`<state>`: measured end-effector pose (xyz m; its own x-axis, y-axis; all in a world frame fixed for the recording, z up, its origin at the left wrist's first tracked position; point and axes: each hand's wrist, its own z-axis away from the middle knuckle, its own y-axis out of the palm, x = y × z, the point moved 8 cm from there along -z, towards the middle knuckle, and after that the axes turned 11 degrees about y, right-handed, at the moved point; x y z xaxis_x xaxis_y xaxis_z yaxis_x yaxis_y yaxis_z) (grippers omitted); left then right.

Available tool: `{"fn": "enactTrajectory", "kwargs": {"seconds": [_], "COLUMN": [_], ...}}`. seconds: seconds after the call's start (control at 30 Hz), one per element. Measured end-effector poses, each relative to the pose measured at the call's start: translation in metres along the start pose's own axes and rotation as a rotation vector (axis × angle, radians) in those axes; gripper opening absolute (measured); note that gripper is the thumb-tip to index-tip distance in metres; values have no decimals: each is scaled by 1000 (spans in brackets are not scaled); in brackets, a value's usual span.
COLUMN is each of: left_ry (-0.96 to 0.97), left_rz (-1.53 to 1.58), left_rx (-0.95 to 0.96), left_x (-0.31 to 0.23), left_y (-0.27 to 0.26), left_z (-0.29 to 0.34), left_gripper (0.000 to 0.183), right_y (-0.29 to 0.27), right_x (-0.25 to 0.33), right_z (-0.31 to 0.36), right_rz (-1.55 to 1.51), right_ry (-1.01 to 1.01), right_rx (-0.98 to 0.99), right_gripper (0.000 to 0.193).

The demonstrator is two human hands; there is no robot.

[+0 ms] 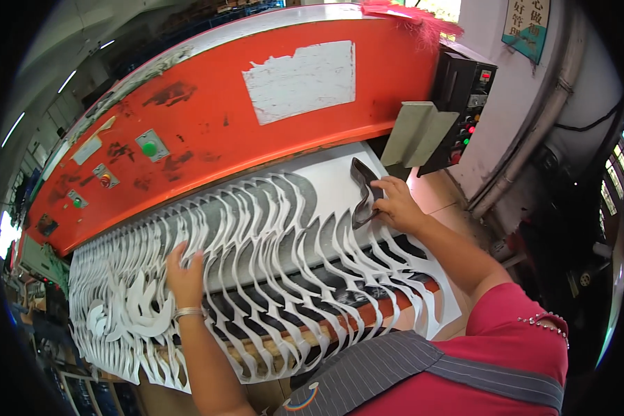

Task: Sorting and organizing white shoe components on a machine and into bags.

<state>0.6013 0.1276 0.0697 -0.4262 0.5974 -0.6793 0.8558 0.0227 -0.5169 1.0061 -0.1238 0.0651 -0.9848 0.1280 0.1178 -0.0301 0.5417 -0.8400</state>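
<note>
A white sheet (335, 182) lies on the machine bed, cut through with rows of curved openings that leave wavy strips between them. Near its far right end, on an uncut part, stands a dark curved cutting die (360, 186). My right hand (400, 204) grips the die's right side between thumb and fingers. Over the strips on the left is my left hand (185, 276), fingers apart and nothing visible in it. Just left of it, several loose white curved pieces (145, 305) lie heaped on the sheet.
An orange press beam (208, 111) with green buttons spans the far side. At the right stand a bent metal plate (417, 139) and a black control box (464, 104) with lit buttons. The sheet's near edge hangs past the bed. A pipe (534, 132) runs along the right wall.
</note>
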Motion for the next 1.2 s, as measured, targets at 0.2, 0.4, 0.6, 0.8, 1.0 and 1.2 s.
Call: {"fn": "enactTrajectory", "kwargs": {"seconds": [0.2, 0.4, 0.6, 0.8, 1.0, 1.2], "left_ry": [282, 346, 360, 286, 318, 347], "left_rz": [151, -78, -55, -40, -12, -2], "left_rx": [582, 689, 614, 594, 579, 540], "left_x": [-89, -105, -108, -107, -105, -107], "left_y": [206, 270, 268, 265, 266, 264], "left_z": [8, 24, 24, 22, 23, 21], "left_gripper": [49, 66, 63, 54, 49, 46], "right_y": [27, 47, 91, 108, 106, 103], "right_x": [-18, -10, -14, -18, -13, -11], "right_z": [30, -26, -76, -72, -73, -75], "right_rz": [-222, -371, -552, -593, -566, -557], "right_ry": [582, 483, 314, 313, 304, 261], "right_rx": [102, 209, 298, 351, 342, 312], "right_gripper": [40, 37, 39, 43, 44, 44]}}
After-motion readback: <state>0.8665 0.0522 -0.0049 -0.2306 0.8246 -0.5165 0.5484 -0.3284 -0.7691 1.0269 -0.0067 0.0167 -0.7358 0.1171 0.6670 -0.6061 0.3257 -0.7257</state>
